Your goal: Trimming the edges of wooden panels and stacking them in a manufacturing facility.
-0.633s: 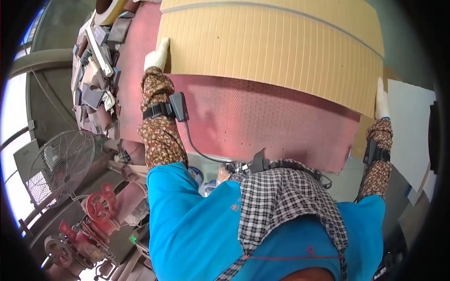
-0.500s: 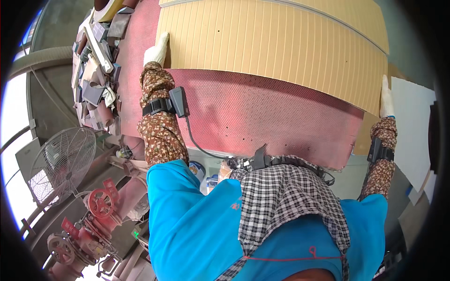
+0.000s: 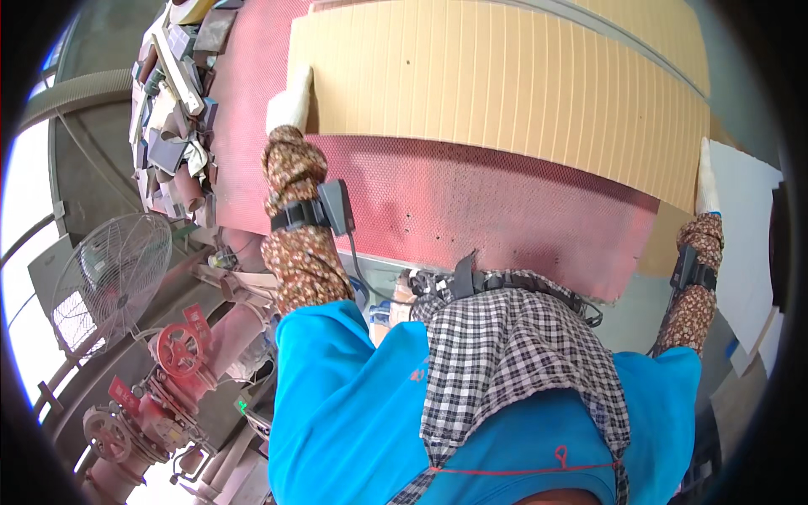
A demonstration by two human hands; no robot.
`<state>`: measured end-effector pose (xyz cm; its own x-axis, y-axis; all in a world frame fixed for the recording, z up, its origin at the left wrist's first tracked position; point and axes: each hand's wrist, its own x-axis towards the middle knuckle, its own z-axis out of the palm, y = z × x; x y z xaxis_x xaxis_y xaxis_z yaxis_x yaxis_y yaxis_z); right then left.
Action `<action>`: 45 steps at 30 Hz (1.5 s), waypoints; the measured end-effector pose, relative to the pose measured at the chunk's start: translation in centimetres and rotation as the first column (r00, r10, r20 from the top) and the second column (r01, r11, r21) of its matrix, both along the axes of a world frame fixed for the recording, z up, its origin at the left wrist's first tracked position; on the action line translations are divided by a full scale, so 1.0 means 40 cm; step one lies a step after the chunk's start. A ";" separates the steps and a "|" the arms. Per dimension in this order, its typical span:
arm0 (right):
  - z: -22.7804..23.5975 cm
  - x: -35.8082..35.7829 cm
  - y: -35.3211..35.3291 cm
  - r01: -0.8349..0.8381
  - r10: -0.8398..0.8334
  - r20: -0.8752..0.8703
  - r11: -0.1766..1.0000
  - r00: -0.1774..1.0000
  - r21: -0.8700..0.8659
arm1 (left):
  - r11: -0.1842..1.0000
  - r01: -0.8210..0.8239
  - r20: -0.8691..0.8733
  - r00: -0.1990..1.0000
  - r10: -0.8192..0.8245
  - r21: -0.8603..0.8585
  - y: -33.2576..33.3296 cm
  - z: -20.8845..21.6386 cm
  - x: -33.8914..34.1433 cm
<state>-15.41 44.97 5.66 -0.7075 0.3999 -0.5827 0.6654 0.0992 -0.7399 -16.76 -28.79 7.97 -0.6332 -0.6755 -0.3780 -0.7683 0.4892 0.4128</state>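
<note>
A long tan panel (image 3: pixel 505 101) with parallel grooves across it lies over a red, honeycomb-patterned table surface (image 3: pixel 404 202). My left hand (image 3: pixel 290 103), in a white glove, grips the panel's left end near its front corner. At the opposite end, my right hand (image 3: pixel 707 181), also gloved, holds the right edge, with its fingers stretched along the side. The undersides of both grips are hidden. Behind this panel a second grooved tan panel (image 3: pixel 648 25) shows, divided from it by a grey strip.
Sanding scraps and blocks (image 3: pixel 172 151) are heaped along the table's left side. A wire-caged fan (image 3: pixel 109 278) and red valve wheels (image 3: pixel 181 349) stand at the lower left. White sheets (image 3: pixel 741 227) lean beyond my right hand.
The grooved panel has shifted slightly to the right and a little nearer to me. Both my hands have moved along with it, still at its two ends.
</note>
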 end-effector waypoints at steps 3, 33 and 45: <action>-0.060 0.008 0.080 -0.034 0.036 -0.049 0.999 0.998 0.035 | 0.998 -0.017 0.007 1.000 0.017 0.056 0.061 0.019 0.072; -0.094 0.032 0.134 -0.131 0.124 0.044 0.904 0.991 0.408 | 0.991 0.028 0.063 0.997 -0.036 0.131 0.061 0.011 0.160; 0.073 0.163 -0.098 -0.215 0.087 0.221 0.717 0.971 0.663 | 0.845 -0.132 -0.084 0.976 0.203 0.519 -0.026 -0.029 0.144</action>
